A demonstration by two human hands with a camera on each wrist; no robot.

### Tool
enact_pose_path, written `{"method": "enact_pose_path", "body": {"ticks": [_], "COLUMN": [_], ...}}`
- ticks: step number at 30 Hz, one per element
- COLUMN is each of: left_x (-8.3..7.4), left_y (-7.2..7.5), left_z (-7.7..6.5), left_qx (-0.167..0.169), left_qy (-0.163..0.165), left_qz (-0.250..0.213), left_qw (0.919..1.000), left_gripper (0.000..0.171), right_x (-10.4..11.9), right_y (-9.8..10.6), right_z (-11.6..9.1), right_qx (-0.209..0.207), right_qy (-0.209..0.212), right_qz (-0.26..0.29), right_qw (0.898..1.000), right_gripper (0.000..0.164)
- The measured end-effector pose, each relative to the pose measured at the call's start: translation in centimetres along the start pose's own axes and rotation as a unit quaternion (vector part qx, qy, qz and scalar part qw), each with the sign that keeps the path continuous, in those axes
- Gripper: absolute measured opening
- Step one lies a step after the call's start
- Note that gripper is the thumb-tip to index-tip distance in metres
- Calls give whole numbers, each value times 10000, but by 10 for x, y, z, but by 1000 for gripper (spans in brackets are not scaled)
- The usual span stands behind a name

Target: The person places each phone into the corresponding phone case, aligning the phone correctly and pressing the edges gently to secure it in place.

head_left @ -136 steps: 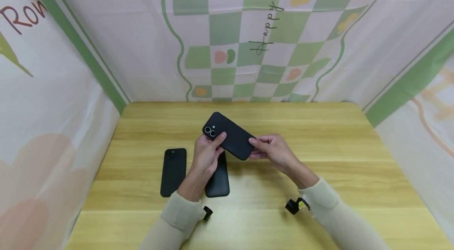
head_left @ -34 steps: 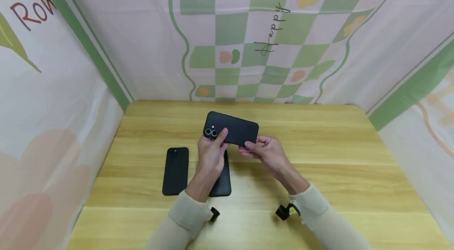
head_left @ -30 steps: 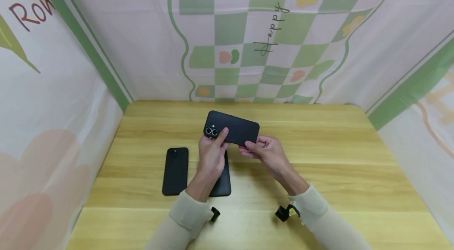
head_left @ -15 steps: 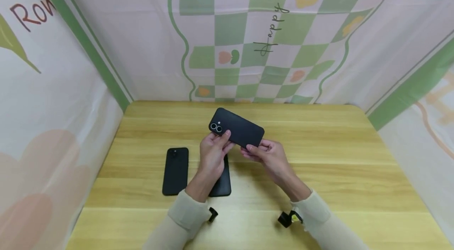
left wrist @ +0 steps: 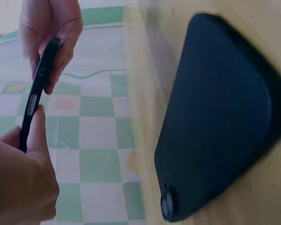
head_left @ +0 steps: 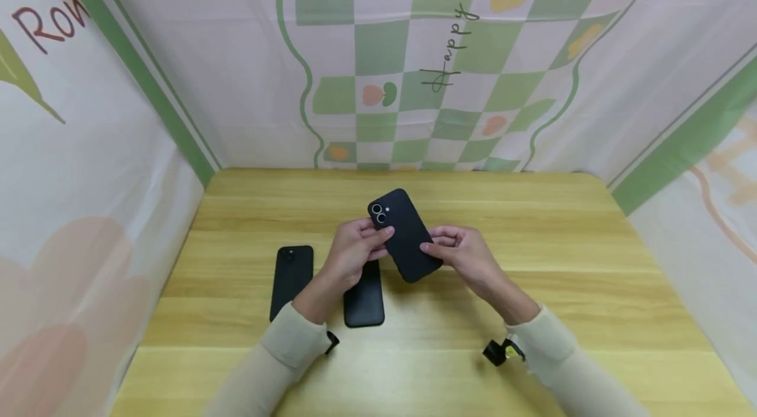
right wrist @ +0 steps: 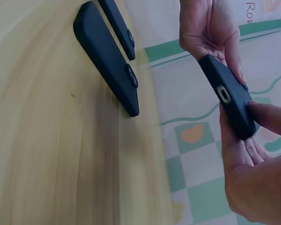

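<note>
Both hands hold a phone in a black case up over the table, its back with two silver-ringed lenses facing up. The left hand pinches its left edge just below the lenses, thumb on the back. At its lower right edge the right hand grips it, thumb on top and fingers beneath. The left wrist view shows the case's thin side with a light slot; an oval opening shows in its end in the right wrist view. A second black phone lies under the left hand, partly hidden. Left of it lies a third black phone.
The wooden table ends at a printed fabric backdrop, with more fabric at both sides. Small black cameras are strapped at both wrists.
The held phone has turned from lying nearly crosswise to steeply slanted, lens end at the top. Its lens end has shifted right. The left forearm has swung outward, uncovering more of the middle phone.
</note>
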State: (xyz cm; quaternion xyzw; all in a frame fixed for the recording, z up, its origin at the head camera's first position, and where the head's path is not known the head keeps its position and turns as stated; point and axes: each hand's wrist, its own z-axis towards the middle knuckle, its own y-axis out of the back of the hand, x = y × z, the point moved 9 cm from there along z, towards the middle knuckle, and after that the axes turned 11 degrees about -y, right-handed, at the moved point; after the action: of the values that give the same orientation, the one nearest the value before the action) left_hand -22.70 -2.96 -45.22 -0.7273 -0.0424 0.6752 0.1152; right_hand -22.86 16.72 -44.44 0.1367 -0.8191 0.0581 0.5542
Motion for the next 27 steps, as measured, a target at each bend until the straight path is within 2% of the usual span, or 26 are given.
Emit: {"method": "enact_pose_path", "body": {"ticks": [5,8,17,27], "left_x": [6,13,39,64], "left_y": [-13,-22,-40,-54], "left_z": [3,4,4,1], "left_qx": [688,934,1353,1510], "left_qy": [223,338,817,980], "left_qz": [396,448,529,666], "left_qw": [9966,9941,9860,9814], "left_gripper": [28,27,21,18], "right_x": [-4,-7,-31,-57], "right_y": [4,8,19,26], "right_z": [1,-1,-8,-10], "right_qx": [76,96,215,329], "right_qy": [-79,-64,-423,-698], "right_qz": [-203,-264,-588,-599], "right_qw": [9997,9996,9971,9952], "right_gripper": [37,36,31,28]}}
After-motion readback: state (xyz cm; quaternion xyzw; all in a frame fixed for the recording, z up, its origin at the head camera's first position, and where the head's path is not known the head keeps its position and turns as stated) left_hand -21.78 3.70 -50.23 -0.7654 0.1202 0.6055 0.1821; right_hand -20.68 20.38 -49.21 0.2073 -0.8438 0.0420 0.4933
